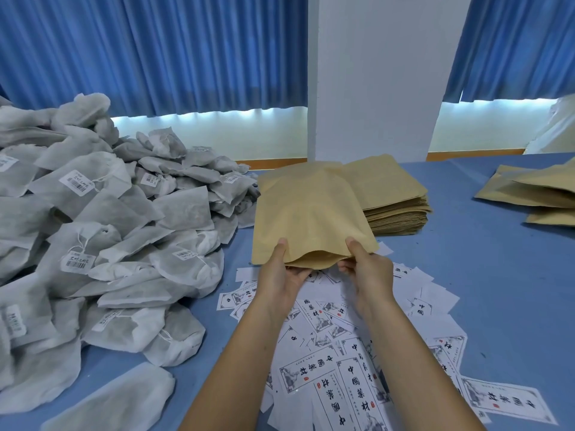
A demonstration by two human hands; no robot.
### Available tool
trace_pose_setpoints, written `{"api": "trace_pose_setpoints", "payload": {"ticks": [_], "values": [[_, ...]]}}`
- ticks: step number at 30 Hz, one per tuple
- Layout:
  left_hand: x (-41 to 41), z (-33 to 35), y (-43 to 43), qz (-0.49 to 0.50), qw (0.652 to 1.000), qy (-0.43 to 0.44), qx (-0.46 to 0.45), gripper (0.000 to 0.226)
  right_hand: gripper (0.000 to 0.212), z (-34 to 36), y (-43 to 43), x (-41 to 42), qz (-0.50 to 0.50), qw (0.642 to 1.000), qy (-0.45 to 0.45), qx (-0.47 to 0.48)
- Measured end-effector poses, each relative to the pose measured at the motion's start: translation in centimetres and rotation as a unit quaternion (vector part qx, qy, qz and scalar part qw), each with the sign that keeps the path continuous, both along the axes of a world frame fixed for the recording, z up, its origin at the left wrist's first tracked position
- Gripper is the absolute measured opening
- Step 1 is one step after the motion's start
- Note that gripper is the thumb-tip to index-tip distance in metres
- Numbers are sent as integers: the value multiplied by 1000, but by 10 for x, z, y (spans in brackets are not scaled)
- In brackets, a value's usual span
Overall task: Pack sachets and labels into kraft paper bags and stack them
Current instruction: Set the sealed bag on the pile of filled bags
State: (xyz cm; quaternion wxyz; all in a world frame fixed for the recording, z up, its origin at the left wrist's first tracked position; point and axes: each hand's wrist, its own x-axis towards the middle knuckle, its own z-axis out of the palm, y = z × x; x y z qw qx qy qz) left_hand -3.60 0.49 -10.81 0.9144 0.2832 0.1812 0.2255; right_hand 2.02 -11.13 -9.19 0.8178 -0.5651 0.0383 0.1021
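One kraft bag (308,213) is being held in two hands, the left hand (281,275) and the right hand (367,269). One stack of flat bags (395,206) is sitting behind it, and at least three further bags (522,194) are lying at the right. Sachets (109,213) and labels (357,368) are lying about, too many to count.

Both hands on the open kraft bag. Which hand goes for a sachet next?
Left, probably. The sachet pile lies on the side of the left hand, close to it. The right hand would have to cross the kraft bag, and can hold its mouth meanwhile.
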Motion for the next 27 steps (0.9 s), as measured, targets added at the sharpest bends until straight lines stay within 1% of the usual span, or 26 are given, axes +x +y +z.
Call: {"api": "trace_pose_setpoints", "payload": {"ticks": [1,3,5,8,11,13,15,21,27], "values": [[-1,0,0,-8,1000,-4,4,21,16,0,0,0,-4,1000,-1,2],[-3,1,0,-36,999,-9,19,26,20,0,-1,2,-21,999,-10,-27],[-4,1,-2,-57,998,-8,34,24,23,-1,-2,4,-37,998,-21,-48],[-2,-1,-4,-24,999,19,40,18,17,-1,-1,3,-37,999,-11,-14],[-1,-1,-5,4,998,34,45,16,15,0,2,-2,5,1000,1,18],[-1,0,-5,12,999,33,40,17,10,0,2,-2,21,1000,5,17],[-1,1,-6,18,999,28,27,18,6,-2,1,-1,10,1000,16,12],[0,2,-8,24,999,30,8,18,10,-5,1,4,3,997,66,48],[-1,3,-8,44,998,35,9,17,8,-6,2,5,-1,996,47,72]]}}
